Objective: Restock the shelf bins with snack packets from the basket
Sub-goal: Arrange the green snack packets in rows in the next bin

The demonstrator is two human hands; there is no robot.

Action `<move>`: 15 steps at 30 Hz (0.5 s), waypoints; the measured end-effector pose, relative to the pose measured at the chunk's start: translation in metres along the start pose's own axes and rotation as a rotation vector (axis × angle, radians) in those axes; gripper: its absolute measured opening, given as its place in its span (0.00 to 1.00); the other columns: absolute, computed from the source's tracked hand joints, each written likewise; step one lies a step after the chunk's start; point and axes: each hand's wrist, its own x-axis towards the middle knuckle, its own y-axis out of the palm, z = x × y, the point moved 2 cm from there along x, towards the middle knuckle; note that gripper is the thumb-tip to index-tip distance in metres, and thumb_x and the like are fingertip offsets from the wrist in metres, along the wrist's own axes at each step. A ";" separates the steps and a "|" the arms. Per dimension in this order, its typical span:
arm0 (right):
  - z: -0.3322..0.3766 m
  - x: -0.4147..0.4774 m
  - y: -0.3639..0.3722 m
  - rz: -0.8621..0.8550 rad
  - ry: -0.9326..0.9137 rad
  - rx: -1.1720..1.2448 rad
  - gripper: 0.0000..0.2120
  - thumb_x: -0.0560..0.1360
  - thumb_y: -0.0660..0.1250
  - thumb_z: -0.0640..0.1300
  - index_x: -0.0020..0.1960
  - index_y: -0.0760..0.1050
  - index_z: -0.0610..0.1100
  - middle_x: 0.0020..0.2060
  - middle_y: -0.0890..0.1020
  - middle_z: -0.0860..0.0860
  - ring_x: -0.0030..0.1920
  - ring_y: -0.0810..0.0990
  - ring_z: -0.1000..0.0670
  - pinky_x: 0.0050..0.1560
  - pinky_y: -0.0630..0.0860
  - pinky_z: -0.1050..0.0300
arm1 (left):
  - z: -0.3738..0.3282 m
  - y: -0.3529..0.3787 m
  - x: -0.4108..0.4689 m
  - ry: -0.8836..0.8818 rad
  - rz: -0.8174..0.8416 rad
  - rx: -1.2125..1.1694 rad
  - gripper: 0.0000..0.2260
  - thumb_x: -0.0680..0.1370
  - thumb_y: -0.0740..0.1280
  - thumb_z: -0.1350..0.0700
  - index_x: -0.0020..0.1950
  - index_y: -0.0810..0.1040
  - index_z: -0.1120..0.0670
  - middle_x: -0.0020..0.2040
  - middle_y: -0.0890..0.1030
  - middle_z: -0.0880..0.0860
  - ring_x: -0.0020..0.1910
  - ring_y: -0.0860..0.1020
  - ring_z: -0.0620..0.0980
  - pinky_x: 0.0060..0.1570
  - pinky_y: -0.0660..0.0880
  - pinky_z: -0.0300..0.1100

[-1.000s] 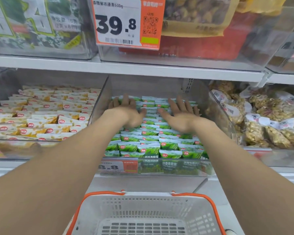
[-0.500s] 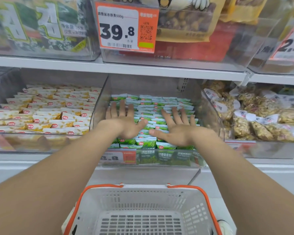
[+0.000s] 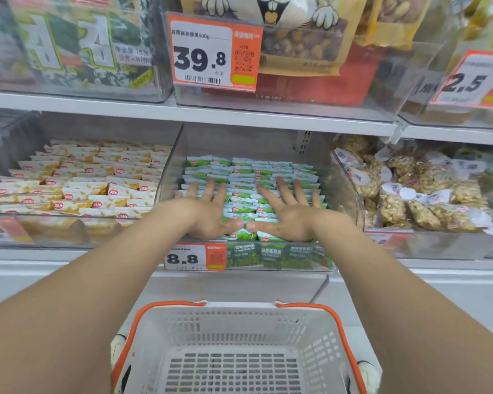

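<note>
In the middle clear bin (image 3: 170, 177) of the lower shelf (image 3: 69, 267), your left hand (image 3: 208, 216) and right hand (image 3: 292, 218) lay palm-down on the green snack packets (image 3: 248, 177), side by side, thumbs nearly meeting near the bin's front edge. The fingers (image 3: 211, 189) of both hands were straight and spread, pressing on the top layer; they had hold of nothing.

By my reading, you were close to the end of the job. The basket (image 3: 239, 311) below your arms showed only its bare slotted floor in the part the camera caught, so the loading seemed finished. The middle bin was covered with packets from back wall to front. The bin on your left, with white-and-yellow packets (image 3: 83, 180), and the one on your right, with clear bags of pale snacks (image 3: 427, 200), also looked well stocked. What was left, as far as I could judge, was to even out the rows and lift your hands away.

The green packets were small, flat pillow packs, white and green with a red logo spot, laid in overlapping rows like shingles. They looked glossy and probably slippery, so a hard push could have slid a row out of line. More of them showed behind the bin's clear front, beside the 8.8 price tag (image 3: 194, 257).
</note>
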 end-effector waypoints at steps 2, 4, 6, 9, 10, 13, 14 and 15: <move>0.000 0.003 0.003 -0.005 -0.005 0.007 0.52 0.60 0.46 0.89 0.74 0.26 0.73 0.79 0.26 0.55 0.78 0.25 0.41 0.75 0.32 0.27 | -0.006 -0.003 0.001 -0.012 -0.032 0.007 0.46 0.78 0.51 0.25 0.82 0.30 0.46 0.82 0.29 0.52 0.82 0.35 0.64 0.79 0.43 0.68; 0.000 0.002 -0.005 -0.028 -0.038 0.050 0.50 0.62 0.46 0.87 0.77 0.31 0.73 0.81 0.31 0.53 0.80 0.29 0.40 0.76 0.35 0.27 | -0.012 -0.008 0.002 0.021 -0.128 0.006 0.44 0.79 0.56 0.27 0.85 0.38 0.47 0.85 0.38 0.54 0.83 0.41 0.66 0.77 0.46 0.70; -0.003 -0.001 -0.022 -0.086 -0.079 0.181 0.45 0.66 0.51 0.84 0.80 0.45 0.70 0.83 0.45 0.47 0.83 0.43 0.38 0.79 0.46 0.30 | -0.017 -0.019 0.001 0.120 -0.270 -0.031 0.37 0.78 0.63 0.30 0.80 0.58 0.48 0.80 0.60 0.57 0.79 0.57 0.64 0.74 0.58 0.68; -0.008 -0.013 -0.047 -0.228 -0.217 0.202 0.28 0.66 0.65 0.79 0.59 0.77 0.65 0.62 0.75 0.48 0.70 0.69 0.43 0.70 0.69 0.41 | -0.021 -0.030 -0.001 0.312 -0.331 -0.121 0.17 0.75 0.71 0.33 0.51 0.79 0.44 0.53 0.80 0.46 0.56 0.76 0.52 0.60 0.74 0.57; -0.009 -0.020 -0.050 -0.211 -0.254 0.171 0.24 0.64 0.69 0.77 0.51 0.81 0.63 0.55 0.78 0.53 0.64 0.72 0.47 0.66 0.72 0.45 | -0.022 -0.030 -0.001 0.359 -0.294 -0.155 0.15 0.74 0.74 0.34 0.44 0.81 0.45 0.45 0.81 0.44 0.48 0.78 0.48 0.54 0.78 0.54; -0.002 -0.037 -0.042 -0.030 -0.294 0.093 0.18 0.64 0.79 0.68 0.47 0.86 0.58 0.45 0.82 0.61 0.52 0.78 0.56 0.56 0.76 0.53 | -0.026 -0.024 0.000 0.399 -0.190 -0.169 0.14 0.71 0.80 0.40 0.38 0.80 0.46 0.34 0.77 0.42 0.36 0.74 0.41 0.38 0.72 0.43; 0.001 -0.039 -0.038 -0.008 -0.301 0.075 0.18 0.64 0.81 0.65 0.48 0.87 0.56 0.41 0.82 0.62 0.47 0.78 0.58 0.51 0.76 0.55 | -0.027 -0.022 0.001 0.401 -0.195 -0.155 0.16 0.69 0.81 0.40 0.35 0.77 0.45 0.32 0.74 0.41 0.34 0.71 0.40 0.37 0.70 0.43; 0.003 -0.037 -0.034 -0.013 -0.312 0.074 0.17 0.65 0.81 0.64 0.47 0.87 0.54 0.37 0.81 0.61 0.42 0.76 0.58 0.46 0.75 0.56 | -0.029 -0.020 0.002 0.402 -0.204 -0.149 0.19 0.67 0.83 0.41 0.32 0.74 0.46 0.30 0.71 0.41 0.32 0.69 0.41 0.37 0.69 0.43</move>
